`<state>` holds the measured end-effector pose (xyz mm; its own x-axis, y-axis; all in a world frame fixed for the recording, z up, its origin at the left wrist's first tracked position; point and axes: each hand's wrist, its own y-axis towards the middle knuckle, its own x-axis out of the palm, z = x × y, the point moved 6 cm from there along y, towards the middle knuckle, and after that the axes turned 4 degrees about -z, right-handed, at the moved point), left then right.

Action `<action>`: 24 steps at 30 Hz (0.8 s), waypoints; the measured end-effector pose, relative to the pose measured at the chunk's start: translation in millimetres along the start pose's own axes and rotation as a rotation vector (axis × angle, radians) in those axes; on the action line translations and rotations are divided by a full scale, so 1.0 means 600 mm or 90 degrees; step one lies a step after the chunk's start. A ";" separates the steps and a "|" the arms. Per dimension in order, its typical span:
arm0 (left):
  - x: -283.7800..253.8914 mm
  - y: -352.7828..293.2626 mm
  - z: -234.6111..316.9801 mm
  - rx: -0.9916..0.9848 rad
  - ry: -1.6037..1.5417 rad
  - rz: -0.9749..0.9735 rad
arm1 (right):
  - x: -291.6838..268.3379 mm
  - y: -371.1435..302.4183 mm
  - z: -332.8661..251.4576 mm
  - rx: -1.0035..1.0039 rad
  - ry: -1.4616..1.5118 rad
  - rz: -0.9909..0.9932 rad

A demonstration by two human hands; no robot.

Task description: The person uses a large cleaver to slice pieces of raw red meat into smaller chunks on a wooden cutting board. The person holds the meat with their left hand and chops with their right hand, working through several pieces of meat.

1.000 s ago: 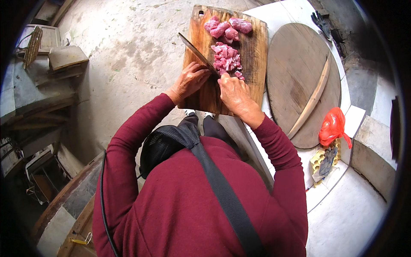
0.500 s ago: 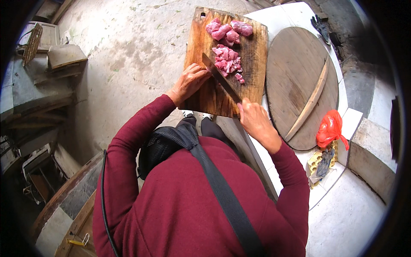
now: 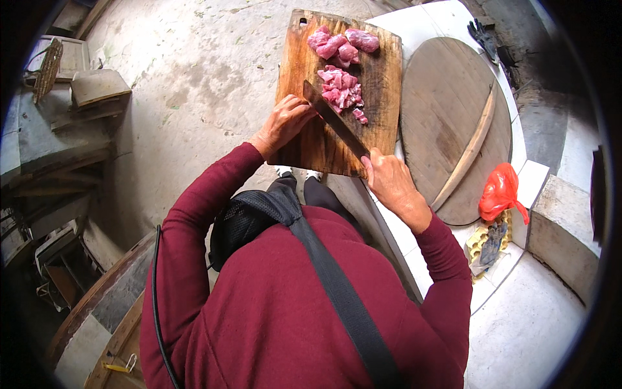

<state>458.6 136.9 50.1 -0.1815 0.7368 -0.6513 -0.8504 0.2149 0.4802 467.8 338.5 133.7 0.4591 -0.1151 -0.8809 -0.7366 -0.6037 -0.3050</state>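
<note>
A long dark-bladed knife (image 3: 335, 121) slants across a worn wooden cutting board (image 3: 382, 91). My right hand (image 3: 394, 185) is closed round its handle at the board's near edge. On the blade's left side, my left hand (image 3: 285, 123) has its fingers bent and drawn together near the blade. What those fingers hold, if anything, is hidden. Small cut pieces of pink meat (image 3: 341, 87) lie in a heap beyond the blade, with a few bits (image 3: 360, 116) to its right. Larger chunks of raw meat (image 3: 334, 45) rest near the board's far end.
Right of the board, a round wooden lid (image 3: 434, 110) with a curved handle bar lies on a white tiled counter (image 3: 427, 19). A red plastic bag (image 3: 499, 191) and a yellow honeycomb-like tray (image 3: 479, 243) are nearby. Dark gloves (image 3: 484, 40) lie at the far right.
The board appears slightly further left in view, with the meat on it. My right hand and the knife show only a tiny shift; my left hand keeps its place by the blade.
</note>
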 end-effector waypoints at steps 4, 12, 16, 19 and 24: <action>0.002 -0.005 -0.008 -0.015 -0.005 0.004 | 0.019 0.033 -0.007 -0.005 0.068 0.010; -0.005 -0.004 0.001 -0.007 0.028 0.005 | 0.035 0.099 -0.005 -0.075 0.058 0.110; -0.002 -0.004 -0.003 -0.019 -0.002 -0.002 | 0.009 0.031 -0.002 -0.009 -0.014 0.061; -0.001 -0.008 -0.008 -0.027 -0.012 0.003 | 0.001 0.012 0.003 0.008 0.024 -0.006; -0.003 -0.008 -0.006 -0.007 -0.016 -0.011 | 0.009 0.018 0.012 -0.022 0.084 -0.031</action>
<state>461.1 132.5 46.9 -0.1541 0.7487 -0.6447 -0.8590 0.2208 0.4618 458.8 337.2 123.3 0.5563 -0.1861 -0.8099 -0.6953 -0.6379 -0.3310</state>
